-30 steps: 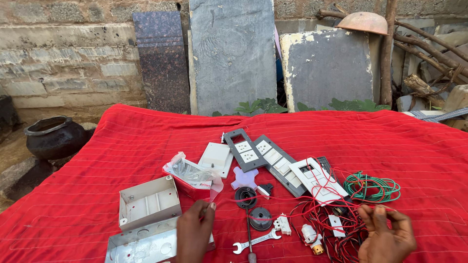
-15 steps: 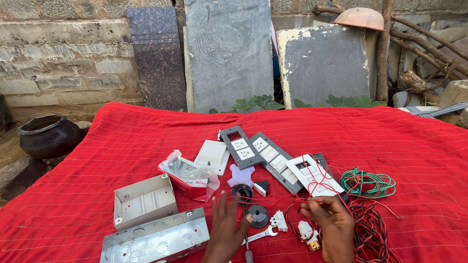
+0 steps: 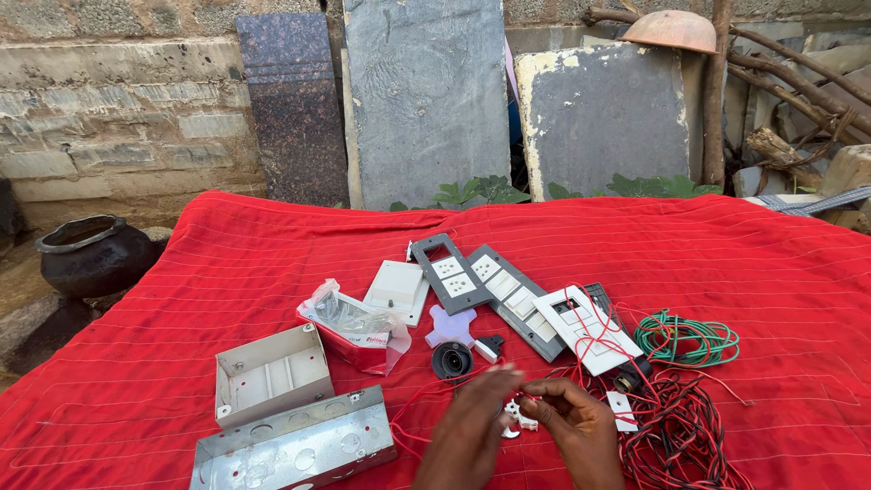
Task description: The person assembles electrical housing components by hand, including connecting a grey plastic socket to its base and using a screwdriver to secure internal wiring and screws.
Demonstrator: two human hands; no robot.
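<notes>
1. Showing the head view: both hands meet low at centre over the red cloth [image 3: 227, 272]. The left hand [image 3: 472, 426] and right hand [image 3: 572, 422] pinch a small white fitting [image 3: 519, 416] between their fingertips, just above the cloth.
2. Handling well, as a judgement: keep the small part close over the cloth, grip with the fingertips only, and stay clear of the red-and-black wire tangle [image 3: 680, 436] just beside the right hand.
3. Count: two metal boxes, one white [image 3: 270, 374], one grey [image 3: 295, 446]; three switch plates [image 3: 508, 290]; one green wire coil [image 3: 687, 338]; one plastic bag [image 3: 356, 325]; one black round holder [image 3: 451, 359].
</notes>
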